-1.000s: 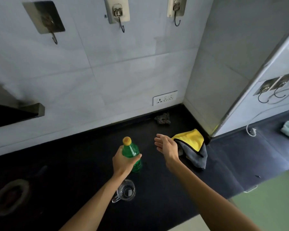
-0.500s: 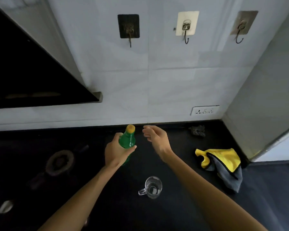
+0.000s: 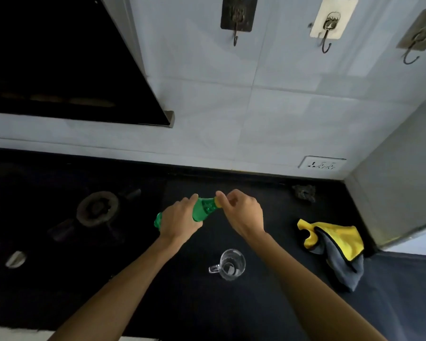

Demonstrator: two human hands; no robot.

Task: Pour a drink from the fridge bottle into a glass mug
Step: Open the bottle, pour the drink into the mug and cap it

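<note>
Dark countertop across the lower frame, pale tiled wall behind, stove burner off to the left. Yellow and grey cloth crumpled at the right, well apart from the work.

Held above the counter between both hands: green bottle, tipped close to horizontal, long axis running from base at lower left up to neck at upper right. Left hand wrapped firmly round the middle of the body, base poking out beyond the palm. Right hand closed narrowly over the yellow cap, fingertips pinched on it, cap mostly hidden beneath them.

Glass mug upright on the counter, seemingly empty, handle toward the left, nearer the body than the bottle and just below the right wrist, touching neither hand.

Judged step: unscrewing the cap, pour not yet begun. Neck pointed away from the mug, so bottle mouth needing to swing back toward the body and down over the rim once open.
</note>
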